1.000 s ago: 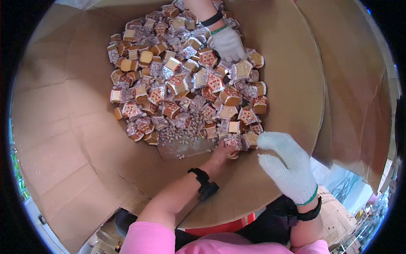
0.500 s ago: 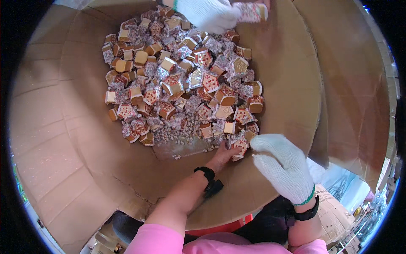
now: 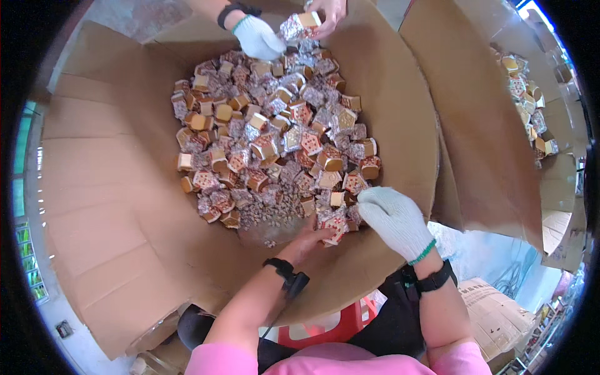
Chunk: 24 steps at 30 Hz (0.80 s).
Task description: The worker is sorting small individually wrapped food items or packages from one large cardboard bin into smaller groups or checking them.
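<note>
Both forearms come up from the lower edge, pink sleeves at the elbows. The left hand [image 3: 310,236] is bare, a dark band around its wrist, fingers curled forward with the fingertips pinched together. The right hand [image 3: 395,219] wears a white knit glove with a green cuff, a dark strap just behind it; it is cupped palm-down, knuckles up, close beside the left.

Bright even daylight, soft shadows, sharp centre, fisheye warp + dark rim.
</note>
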Motion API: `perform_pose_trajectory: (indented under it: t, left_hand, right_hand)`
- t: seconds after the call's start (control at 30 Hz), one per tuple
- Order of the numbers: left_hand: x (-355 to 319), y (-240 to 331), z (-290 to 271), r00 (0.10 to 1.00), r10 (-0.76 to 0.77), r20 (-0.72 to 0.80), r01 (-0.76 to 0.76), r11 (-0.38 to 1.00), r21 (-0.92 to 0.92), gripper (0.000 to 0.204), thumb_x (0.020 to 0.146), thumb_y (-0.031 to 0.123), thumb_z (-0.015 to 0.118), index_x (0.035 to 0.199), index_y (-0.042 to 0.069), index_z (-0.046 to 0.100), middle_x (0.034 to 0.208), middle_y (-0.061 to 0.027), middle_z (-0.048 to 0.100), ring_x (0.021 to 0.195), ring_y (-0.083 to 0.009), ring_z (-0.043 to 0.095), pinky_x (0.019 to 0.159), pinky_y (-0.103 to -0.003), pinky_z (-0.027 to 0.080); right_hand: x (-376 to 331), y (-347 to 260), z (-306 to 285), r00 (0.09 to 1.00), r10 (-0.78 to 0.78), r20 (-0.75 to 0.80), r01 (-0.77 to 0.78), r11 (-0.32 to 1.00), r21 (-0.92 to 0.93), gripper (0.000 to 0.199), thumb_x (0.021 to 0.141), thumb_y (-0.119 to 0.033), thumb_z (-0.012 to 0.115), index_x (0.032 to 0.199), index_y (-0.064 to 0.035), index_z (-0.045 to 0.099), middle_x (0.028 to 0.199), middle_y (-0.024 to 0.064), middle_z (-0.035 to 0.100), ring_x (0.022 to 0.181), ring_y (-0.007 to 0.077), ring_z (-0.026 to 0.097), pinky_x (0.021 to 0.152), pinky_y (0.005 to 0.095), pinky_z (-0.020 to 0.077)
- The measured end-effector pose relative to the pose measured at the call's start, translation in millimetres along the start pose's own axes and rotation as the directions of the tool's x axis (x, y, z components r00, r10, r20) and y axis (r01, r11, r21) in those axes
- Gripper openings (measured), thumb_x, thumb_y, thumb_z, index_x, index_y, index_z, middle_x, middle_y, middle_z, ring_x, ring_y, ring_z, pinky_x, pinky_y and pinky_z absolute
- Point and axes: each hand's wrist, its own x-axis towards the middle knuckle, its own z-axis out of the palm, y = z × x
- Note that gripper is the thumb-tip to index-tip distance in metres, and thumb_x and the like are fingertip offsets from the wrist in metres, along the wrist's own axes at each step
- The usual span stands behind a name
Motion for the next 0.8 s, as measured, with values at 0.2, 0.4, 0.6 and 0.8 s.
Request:
perform_pose_trajectory:
  t: [0.2, 0.4, 0.6, 0.8]
  left_hand:
    - [-81, 37, 5, 0.864, 0.464, -0.195, -0.337, 0.821, 0.462, 0.103, 0.071, 0.017, 0.080, 0.148, -0.005, 0.016, 0.139, -0.0208, 0.043, 0.126, -0.0270, 0.046, 0.108, -0.035, 0.034]
    - [-152, 27, 31, 0.670, 0.723, -0.170, -0.372, 0.525, 0.766, 0.113, 0.062, 0.038, 0.084, 0.146, -0.004, 0.021, 0.135, -0.0266, 0.038, 0.128, -0.0395, 0.038, 0.109, -0.044, 0.031]
    - [-204, 3, 51, 0.613, 0.784, -0.094, -0.427, 0.429, 0.796, 0.112, 0.065, 0.043, 0.081, 0.146, -0.004, 0.019, 0.138, -0.0262, 0.034, 0.129, -0.0387, 0.036, 0.111, -0.044, 0.027]
    - [-245, -12, 51, 0.543, 0.837, -0.068, -0.379, 0.316, 0.870, 0.114, 0.064, 0.051, 0.083, 0.141, -0.010, 0.024, 0.134, -0.0297, 0.038, 0.124, -0.0405, 0.042, 0.105, -0.042, 0.035]
  right_hand:
    - [-10, 7, 15, 0.997, 0.053, 0.056, -0.061, 0.985, 0.162, 0.031, 0.090, -0.031, 0.055, 0.095, -0.0004, 0.061, 0.098, 0.0192, 0.064, 0.093, 0.0362, 0.061, 0.082, 0.0410, 0.0471]
    - [-39, -30, 56, 0.972, 0.113, 0.206, -0.230, 0.633, 0.739, 0.041, 0.090, -0.027, 0.062, 0.119, 0.0009, 0.057, 0.109, 0.0064, 0.063, 0.102, 0.0176, 0.060, 0.088, 0.0307, 0.0479]
    - [-95, -56, 128, 0.948, 0.215, 0.235, -0.236, -0.025, 0.972, 0.031, 0.093, -0.026, 0.061, 0.116, -0.0054, 0.059, 0.106, 0.0030, 0.063, 0.094, 0.0142, 0.062, 0.080, 0.0296, 0.0513]
    - [-121, -98, 117, 0.952, 0.123, 0.279, -0.293, 0.117, 0.949, 0.038, 0.097, -0.019, 0.054, 0.132, -0.0050, 0.050, 0.123, 0.0061, 0.058, 0.110, 0.0176, 0.058, 0.096, 0.0319, 0.0470]
